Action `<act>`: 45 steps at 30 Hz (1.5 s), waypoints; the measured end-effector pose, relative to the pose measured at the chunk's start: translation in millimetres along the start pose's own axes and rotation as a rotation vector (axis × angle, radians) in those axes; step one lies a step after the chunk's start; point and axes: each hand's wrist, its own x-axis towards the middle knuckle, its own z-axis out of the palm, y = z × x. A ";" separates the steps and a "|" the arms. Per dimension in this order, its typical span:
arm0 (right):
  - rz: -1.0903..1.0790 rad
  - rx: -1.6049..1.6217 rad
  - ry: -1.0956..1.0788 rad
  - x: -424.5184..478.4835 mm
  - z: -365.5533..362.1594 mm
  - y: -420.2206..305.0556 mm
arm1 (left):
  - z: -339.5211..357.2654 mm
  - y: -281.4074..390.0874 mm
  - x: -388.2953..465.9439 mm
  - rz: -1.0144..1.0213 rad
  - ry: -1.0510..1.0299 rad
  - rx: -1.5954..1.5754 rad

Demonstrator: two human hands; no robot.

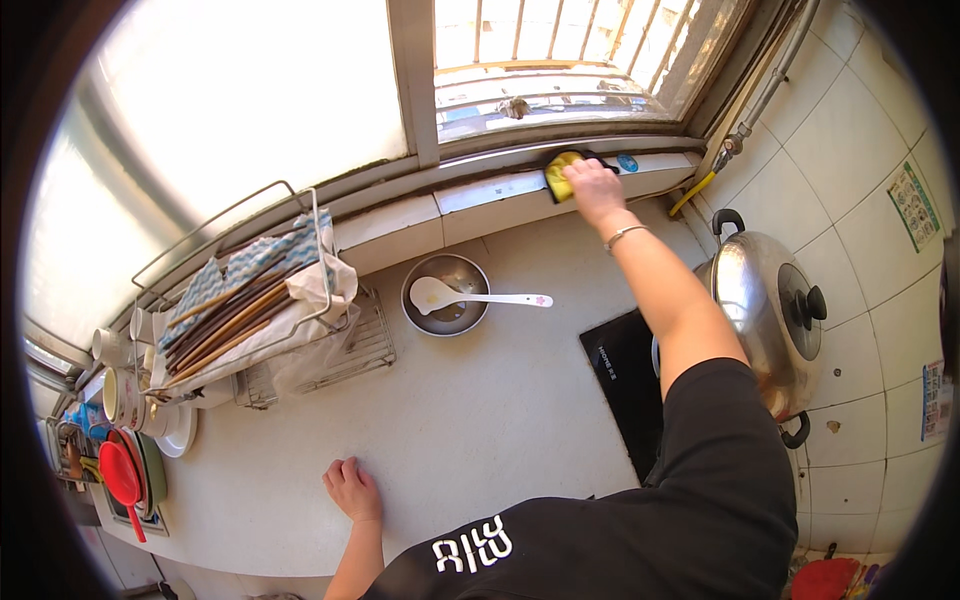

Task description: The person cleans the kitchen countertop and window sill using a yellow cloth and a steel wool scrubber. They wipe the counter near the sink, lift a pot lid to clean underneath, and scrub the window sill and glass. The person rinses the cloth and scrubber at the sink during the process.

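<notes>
My right hand (598,192) is closed on a yellow cloth with a black edge (559,177), pressed on the tiled window ledge (491,196) below the open part of the window. A blue round sticker (627,163) lies on the ledge just right of the cloth. My left hand (353,489) rests on the white countertop (480,420) near its front edge, fingers slightly curled, holding nothing that I can see. Between the hands, a metal bowl (450,328) stands on the counter with a white ladle (510,299) lying across it.
At left, a wire rack (322,255) holds chopsticks (225,330) and cloths; bowls and a red strainer (120,472) stand beyond. At right, a large lidded steel pot (750,300) stands by a black cooktop (611,375). A yellow hose (691,193) runs at the corner.
</notes>
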 end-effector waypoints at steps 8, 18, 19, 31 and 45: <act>-0.060 -0.080 0.027 -8.6 23.9 64.0 | -3.3 -0.1 -2.3 -0.067 -0.077 -0.010; 0.366 -0.154 -0.247 -5.6 17.7 89.8 | 2.2 3.1 3.4 -0.016 -0.051 0.022; 0.267 -0.196 -0.239 -8.9 17.0 83.3 | 3.1 5.4 5.0 -0.029 -0.056 0.023; 0.608 -0.180 -0.470 16.7 53.8 170.7 | 7.1 5.0 3.2 -0.061 -0.085 0.066; 0.866 -0.173 -0.765 28.8 70.9 230.4 | 1.0 4.1 2.9 -0.074 -0.073 0.160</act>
